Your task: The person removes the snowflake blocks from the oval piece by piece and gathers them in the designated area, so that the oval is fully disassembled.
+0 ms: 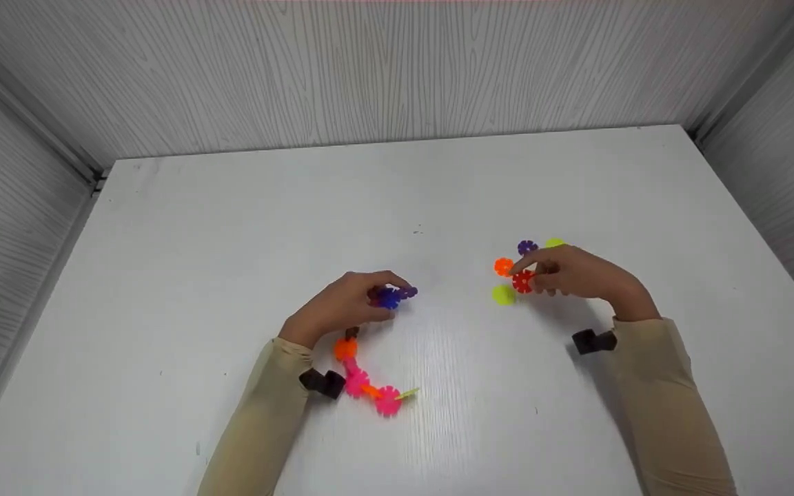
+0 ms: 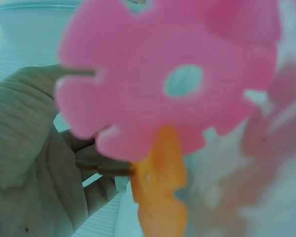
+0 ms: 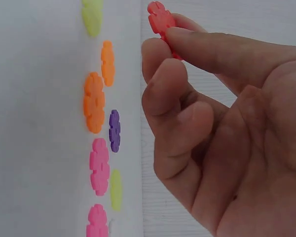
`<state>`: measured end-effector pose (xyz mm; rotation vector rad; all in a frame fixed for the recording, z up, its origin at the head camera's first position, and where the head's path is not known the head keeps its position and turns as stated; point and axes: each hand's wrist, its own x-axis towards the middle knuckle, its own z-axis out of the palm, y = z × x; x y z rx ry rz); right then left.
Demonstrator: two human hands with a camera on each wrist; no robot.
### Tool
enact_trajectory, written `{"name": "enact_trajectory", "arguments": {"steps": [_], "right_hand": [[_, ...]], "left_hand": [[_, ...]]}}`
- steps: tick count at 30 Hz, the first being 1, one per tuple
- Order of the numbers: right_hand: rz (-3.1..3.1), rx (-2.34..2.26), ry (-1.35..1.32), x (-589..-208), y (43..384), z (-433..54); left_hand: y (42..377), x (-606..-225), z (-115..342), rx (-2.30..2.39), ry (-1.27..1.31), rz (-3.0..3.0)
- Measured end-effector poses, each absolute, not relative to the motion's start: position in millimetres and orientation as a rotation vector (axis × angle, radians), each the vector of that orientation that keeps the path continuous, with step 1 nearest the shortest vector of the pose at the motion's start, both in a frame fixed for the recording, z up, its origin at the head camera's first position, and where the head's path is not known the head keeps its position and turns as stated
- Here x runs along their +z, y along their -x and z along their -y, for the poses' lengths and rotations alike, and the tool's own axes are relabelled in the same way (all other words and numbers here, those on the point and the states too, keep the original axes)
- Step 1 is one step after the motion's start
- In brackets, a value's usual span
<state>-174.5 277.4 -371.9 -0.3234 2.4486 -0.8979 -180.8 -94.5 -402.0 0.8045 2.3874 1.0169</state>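
Observation:
My left hand grips a chain of linked plastic snowflake discs at its blue disc, with a purple disc sticking out past the fingertips. The rest of the chain curves below the palm: an orange disc, pink discs and a yellow disc seen edge-on. Part of it is hidden by the hand. In the left wrist view a pink disc fills the foreground. A red snowflake disc is pinched between thumb and forefinger of my right hand, other fingers curled.
Loose discs lie around my right hand on the white table: orange, purple and yellow. In the right wrist view more discs show, among them a pink disc. A wood-grain panel stands behind the table.

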Motion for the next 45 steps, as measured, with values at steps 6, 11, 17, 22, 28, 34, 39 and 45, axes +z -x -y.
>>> {"name": "enact_trajectory", "arguments": {"steps": [6, 11, 17, 22, 28, 34, 39, 45], "right_hand": [[-2.397, -0.89, 0.331, -370, 174, -283], [-2.366, -0.847, 0.324, -373, 176, -286], [-2.33, -0.792, 0.308, -377, 177, -288], [-2.31, -0.793, 0.292, -378, 178, -289], [-2.291, -0.794, 0.265, -380, 178, -287], [-2.293, -0.783, 0.261, -384, 178, -287], [-2.326, -0.773, 0.26, -381, 178, -286], [-2.411, -0.798, 0.295, -375, 177, -278]], "left_hand": [[180, -401, 95, 1.011, -0.777, -2.383], [180, -403, 95, 1.005, -0.773, -2.395], [179, -403, 93, 0.997, -0.768, -2.403], [179, -401, 92, 0.985, -0.745, -2.399], [179, -402, 92, 0.978, -0.73, -2.396], [178, -402, 91, 0.962, -0.734, -2.412], [178, -400, 88, 0.97, -0.672, -2.412], [177, -401, 85, 0.952, -0.657, -2.438]]}}
